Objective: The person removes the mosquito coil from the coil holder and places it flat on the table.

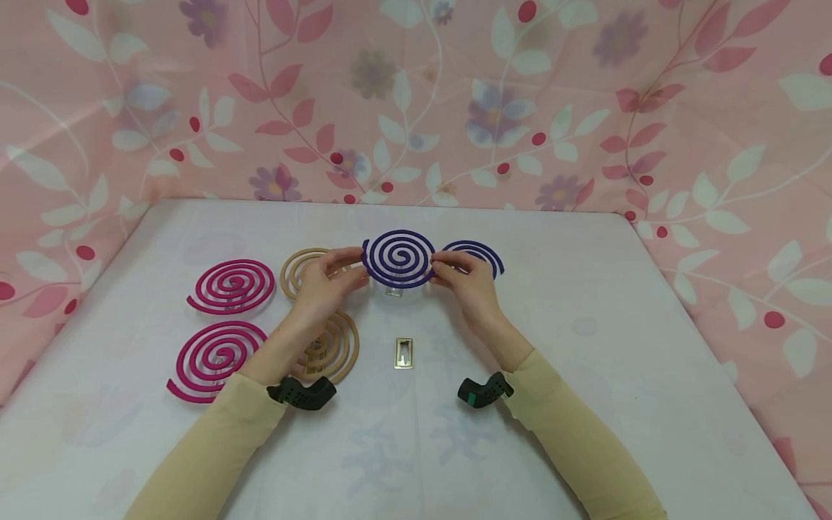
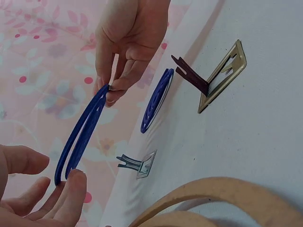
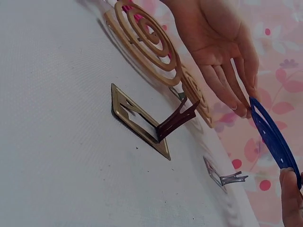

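Observation:
A dark blue spiral mosquito coil (image 1: 401, 257) is held up level between both hands. My left hand (image 1: 323, 284) pinches its left edge, and the right hand (image 1: 472, 287) pinches the opposite edge. Below the coil, a small metal coil stand (image 2: 131, 162) sits on the table with its forked prong raised. Closer to me lies another coil stand (image 3: 137, 127), a gold-toned rectangular frame with a bent-up prong. A second blue coil (image 1: 472, 248) is just beyond the right hand, partly covered by it.
Two pink coils (image 1: 235, 283) are at the left of the white table (image 1: 585, 433). Beside them are two tan coils (image 1: 354, 341), partly hidden by my left hand and forearm. A floral cloth (image 1: 416, 108) hangs behind the table.

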`<state>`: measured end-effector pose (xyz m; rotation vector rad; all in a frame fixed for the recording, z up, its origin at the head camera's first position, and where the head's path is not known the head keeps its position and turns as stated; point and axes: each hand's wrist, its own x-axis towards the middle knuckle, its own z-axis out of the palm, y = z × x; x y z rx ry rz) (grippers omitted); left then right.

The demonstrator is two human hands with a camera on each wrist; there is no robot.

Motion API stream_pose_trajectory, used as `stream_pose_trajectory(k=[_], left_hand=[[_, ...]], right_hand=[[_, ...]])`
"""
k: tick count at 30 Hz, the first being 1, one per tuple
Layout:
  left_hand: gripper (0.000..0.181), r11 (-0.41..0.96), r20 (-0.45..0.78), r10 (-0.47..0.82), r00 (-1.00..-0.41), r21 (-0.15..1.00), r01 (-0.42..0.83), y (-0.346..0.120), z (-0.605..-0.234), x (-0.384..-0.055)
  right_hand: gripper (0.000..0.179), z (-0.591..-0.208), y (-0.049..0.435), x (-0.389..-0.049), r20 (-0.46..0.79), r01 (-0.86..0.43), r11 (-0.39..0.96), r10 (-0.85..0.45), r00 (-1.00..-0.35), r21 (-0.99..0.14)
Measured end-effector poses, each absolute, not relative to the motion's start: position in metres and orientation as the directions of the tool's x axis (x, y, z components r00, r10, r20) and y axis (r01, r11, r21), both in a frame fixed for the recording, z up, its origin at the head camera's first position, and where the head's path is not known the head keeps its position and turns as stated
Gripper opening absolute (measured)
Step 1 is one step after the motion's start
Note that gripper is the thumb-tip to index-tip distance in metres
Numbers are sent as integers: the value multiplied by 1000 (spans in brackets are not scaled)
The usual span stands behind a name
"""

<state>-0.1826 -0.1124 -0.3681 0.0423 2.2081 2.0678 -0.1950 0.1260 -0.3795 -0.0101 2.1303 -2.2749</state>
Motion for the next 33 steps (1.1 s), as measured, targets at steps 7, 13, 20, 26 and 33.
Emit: stream_pose_trajectory(k=[7,13,20,26,33], left_hand=[[43,11,-63,64,-996,998,-63,-111,-367,-182],[45,-11,-80,54,-995,997,-80,-110,-366,-182],[46,-40,-85,54,-995,995,-87,-110,-367,-183],[46,-71,-79,59,-995,994,-83,-107,-368,-181],[45,-114,-87,66,-994,989,-94,-89,-372,-174]], right_hand=[[26,-377,125,-195,-9,11,-109,-13,-1000,-994],[27,-374,126,-194,-11,12,-85,-8,-1000,-996],[32,-373,126,-195,-31,33,-99,-15,-999,-995],[31,-371,132,-197,-55,59,-74,-65,-996,-995],[32,-367,153,-188,-57,59,-19,-94,-994,-998]])
